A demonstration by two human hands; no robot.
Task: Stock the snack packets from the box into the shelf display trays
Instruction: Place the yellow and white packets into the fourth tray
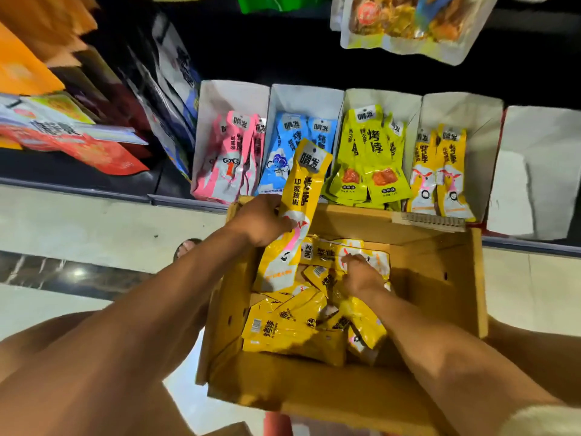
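shelf trays (306, 96) behind, left hand (261, 220) grips packet (303, 187).

Five white display trays (305, 99), one cardboard box (440, 278), two hands (261, 220) (361, 275), perhaps a dozen yellow packets (283, 332) inside.

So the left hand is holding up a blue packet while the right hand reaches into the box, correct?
Not quite: the head view shows the left hand holding up a yellow packet, not blue. The right hand does reach into the box.
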